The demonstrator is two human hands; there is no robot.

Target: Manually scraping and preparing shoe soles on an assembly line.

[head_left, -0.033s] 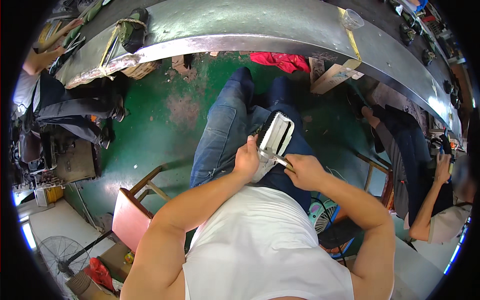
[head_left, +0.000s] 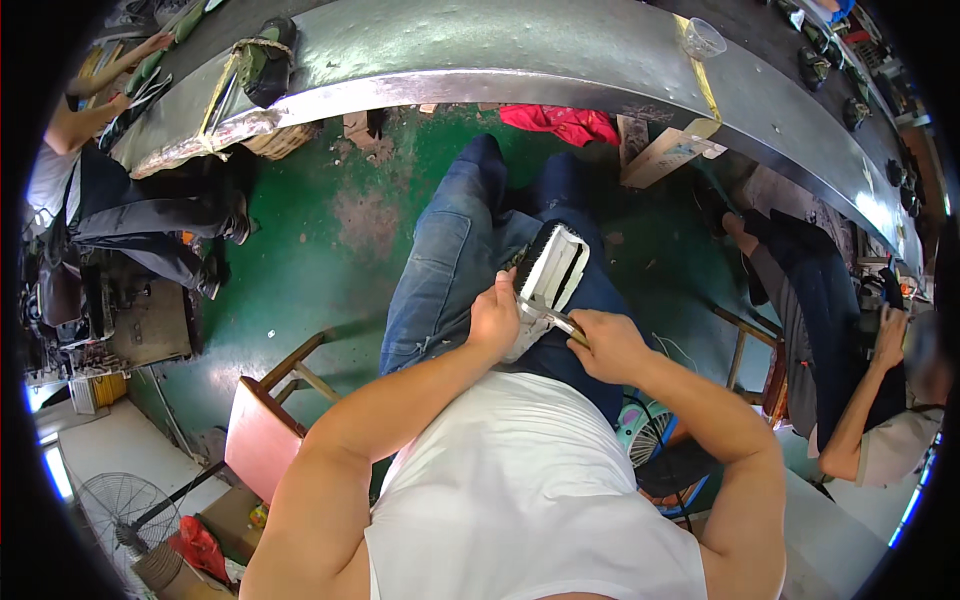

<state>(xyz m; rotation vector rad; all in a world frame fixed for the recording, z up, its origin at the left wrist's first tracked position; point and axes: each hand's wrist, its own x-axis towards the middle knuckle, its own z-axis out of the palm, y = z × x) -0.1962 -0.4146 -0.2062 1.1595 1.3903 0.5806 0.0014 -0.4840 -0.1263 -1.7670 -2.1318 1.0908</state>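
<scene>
Closest in, the left hand (head_left: pixel 494 318) gripped the near end of a white shoe (head_left: pixel 548 275) resting sole-up on the person's lap, while the right hand (head_left: pixel 612 345) was closed around a slim metal tool (head_left: pixel 548 318) touching that shoe. Beyond the knees lay the green floor (head_left: pixel 310 260) and a red cloth (head_left: pixel 560 122), then the long curved grey surface (head_left: pixel 480 50) carrying a dark shoe (head_left: pixel 262 62) and a clear plastic cup (head_left: pixel 702 38).
</scene>
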